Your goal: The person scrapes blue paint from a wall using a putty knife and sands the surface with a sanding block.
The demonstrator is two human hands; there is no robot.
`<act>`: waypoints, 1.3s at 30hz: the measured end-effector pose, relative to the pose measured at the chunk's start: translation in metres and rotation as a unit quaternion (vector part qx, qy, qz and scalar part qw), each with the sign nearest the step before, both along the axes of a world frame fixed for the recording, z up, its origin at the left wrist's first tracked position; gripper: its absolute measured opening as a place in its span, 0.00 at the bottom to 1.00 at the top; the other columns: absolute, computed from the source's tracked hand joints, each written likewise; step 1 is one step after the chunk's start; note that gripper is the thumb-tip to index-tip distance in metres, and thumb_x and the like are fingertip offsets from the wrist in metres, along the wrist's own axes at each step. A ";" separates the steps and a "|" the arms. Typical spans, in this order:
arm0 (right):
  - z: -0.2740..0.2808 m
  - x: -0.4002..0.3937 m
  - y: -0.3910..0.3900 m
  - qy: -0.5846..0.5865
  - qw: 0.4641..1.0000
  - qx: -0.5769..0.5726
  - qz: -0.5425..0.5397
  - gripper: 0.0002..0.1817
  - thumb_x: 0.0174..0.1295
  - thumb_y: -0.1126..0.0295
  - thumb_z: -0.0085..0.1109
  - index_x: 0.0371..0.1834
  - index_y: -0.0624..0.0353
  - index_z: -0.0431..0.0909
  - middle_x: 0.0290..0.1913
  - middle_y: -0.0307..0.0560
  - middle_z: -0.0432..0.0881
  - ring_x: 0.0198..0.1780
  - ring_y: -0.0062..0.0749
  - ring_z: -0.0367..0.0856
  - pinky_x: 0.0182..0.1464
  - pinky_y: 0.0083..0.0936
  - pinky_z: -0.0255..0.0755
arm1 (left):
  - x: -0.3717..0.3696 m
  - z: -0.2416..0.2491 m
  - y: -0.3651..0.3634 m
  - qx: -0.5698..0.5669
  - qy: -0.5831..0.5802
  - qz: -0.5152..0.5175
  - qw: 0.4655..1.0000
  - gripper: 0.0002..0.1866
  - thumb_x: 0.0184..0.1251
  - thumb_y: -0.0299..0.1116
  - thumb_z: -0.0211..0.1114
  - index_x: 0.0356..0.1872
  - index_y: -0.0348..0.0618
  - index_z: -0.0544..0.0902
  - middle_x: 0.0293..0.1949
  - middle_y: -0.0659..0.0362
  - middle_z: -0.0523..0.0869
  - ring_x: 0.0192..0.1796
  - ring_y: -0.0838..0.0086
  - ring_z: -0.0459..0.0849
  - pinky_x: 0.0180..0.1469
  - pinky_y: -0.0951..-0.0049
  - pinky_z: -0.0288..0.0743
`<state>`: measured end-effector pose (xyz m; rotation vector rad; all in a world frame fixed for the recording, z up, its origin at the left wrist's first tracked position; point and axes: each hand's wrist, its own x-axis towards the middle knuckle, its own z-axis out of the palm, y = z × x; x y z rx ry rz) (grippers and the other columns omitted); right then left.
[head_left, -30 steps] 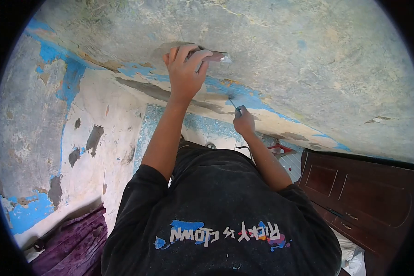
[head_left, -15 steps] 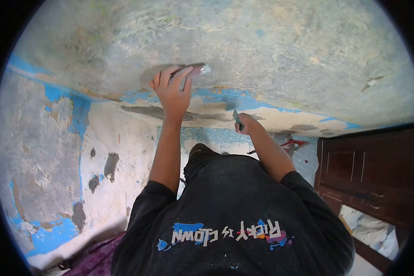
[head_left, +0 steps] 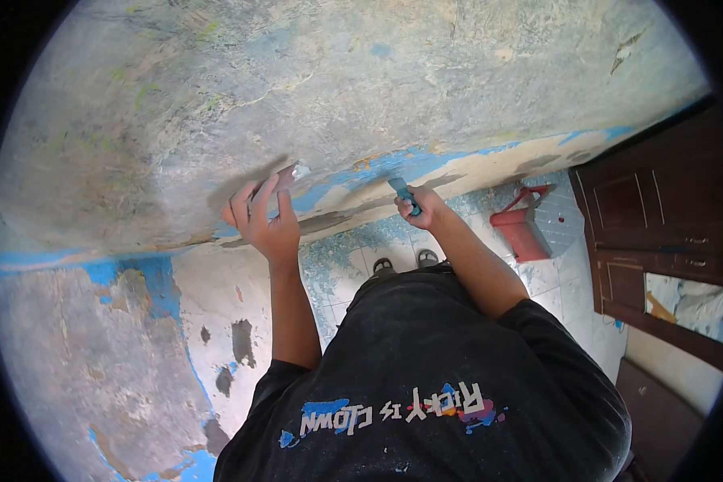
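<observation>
My left hand [head_left: 265, 221] is raised against the wall, its fingers curled over a flat brownish piece [head_left: 286, 180] with a dab of white paste [head_left: 300, 170] on its far end. Its exact kind does not show. Lower and to the right, my right hand [head_left: 426, 209] wraps round the dark green handle of a putty knife [head_left: 401, 190]. The knife's blade points up toward the wall, over a strip of blue paint [head_left: 413, 161]. Around both hands the wall [head_left: 337, 88] is rough grey with peeled patches.
A red bin or bucket [head_left: 520, 234] stands on the paint-specked tiled floor [head_left: 341, 265] to the right. Beyond it is a dark wooden cabinet [head_left: 643, 193]. A patchy side wall [head_left: 88, 345] meets the main wall at left. My sandalled feet [head_left: 405, 261] show below.
The view has tilted and turned, showing more floor, the bin and my feet. My left hand with the flat piece appears lower and further left. The putty knife's blade now shows broader.
</observation>
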<state>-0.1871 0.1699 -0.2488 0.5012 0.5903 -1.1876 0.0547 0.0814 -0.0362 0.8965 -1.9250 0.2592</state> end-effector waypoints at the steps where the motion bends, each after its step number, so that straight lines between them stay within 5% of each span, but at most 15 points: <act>1: -0.004 0.005 0.000 -0.006 1.000 -0.006 -0.014 0.15 0.81 0.59 0.29 0.40 0.57 0.61 0.25 0.40 0.66 0.20 0.21 0.64 0.17 0.16 0.63 | 0.003 0.005 -0.003 -0.010 -0.006 -0.005 1.000 0.15 0.51 0.21 0.72 0.41 0.48 0.89 0.44 0.59 0.81 0.50 0.61 0.76 0.55 0.60 0.67; 9: 0.018 0.031 -0.006 -0.007 0.995 0.023 -0.099 0.16 0.81 0.60 0.30 0.36 0.58 0.59 0.23 0.38 0.63 0.18 0.16 0.60 0.14 0.13 0.54 | 0.041 0.029 -0.031 -0.086 -0.018 -0.003 0.996 0.13 0.52 0.21 0.75 0.39 0.49 0.89 0.44 0.60 0.82 0.50 0.63 0.75 0.51 0.61 0.67; 15: 0.046 0.052 0.011 0.130 0.989 0.022 -0.067 0.08 0.81 0.60 0.33 0.46 0.50 0.60 0.27 0.39 0.66 0.18 0.16 0.58 0.14 0.13 0.49 | 0.050 0.027 -0.058 -0.133 0.017 -0.048 0.990 0.14 0.50 0.20 0.75 0.37 0.52 0.89 0.43 0.62 0.83 0.48 0.66 0.75 0.48 0.63 0.64; 21: 0.038 0.059 0.017 0.228 0.973 0.021 -0.029 0.06 0.79 0.61 0.37 0.50 0.49 0.59 0.28 0.41 0.67 0.18 0.18 0.57 0.16 0.15 0.51 | 0.056 0.018 -0.069 -0.126 0.002 -0.083 0.988 0.14 0.49 0.21 0.76 0.35 0.53 0.89 0.43 0.63 0.83 0.48 0.66 0.74 0.49 0.63 0.64; 30: 0.019 0.072 -0.009 0.221 0.967 0.097 -0.085 0.06 0.76 0.64 0.38 0.47 0.53 0.61 0.27 0.44 0.70 0.18 0.20 0.63 0.16 0.19 0.55 | 0.040 0.023 -0.074 -0.155 0.013 -0.168 0.973 0.14 0.49 0.21 0.76 0.33 0.55 0.88 0.42 0.64 0.83 0.47 0.66 0.74 0.48 0.64 0.65; 35: 0.060 0.092 0.003 0.276 0.953 0.072 -0.103 0.09 0.72 0.67 0.40 0.51 0.56 0.63 0.26 0.45 0.69 0.16 0.22 0.62 0.15 0.21 0.56 | 0.025 0.032 -0.078 -0.205 -0.003 -0.189 0.960 0.13 0.50 0.21 0.75 0.33 0.56 0.87 0.41 0.64 0.83 0.46 0.66 0.75 0.47 0.65 0.64; 39: 0.052 0.094 -0.001 0.325 0.938 0.102 -0.065 0.10 0.77 0.61 0.41 0.52 0.53 0.64 0.28 0.43 0.69 0.16 0.21 0.60 0.16 0.23 0.55 | 0.016 0.022 -0.080 -0.225 -0.049 -0.202 0.952 0.13 0.51 0.22 0.75 0.32 0.58 0.87 0.41 0.65 0.83 0.45 0.68 0.77 0.47 0.66 0.62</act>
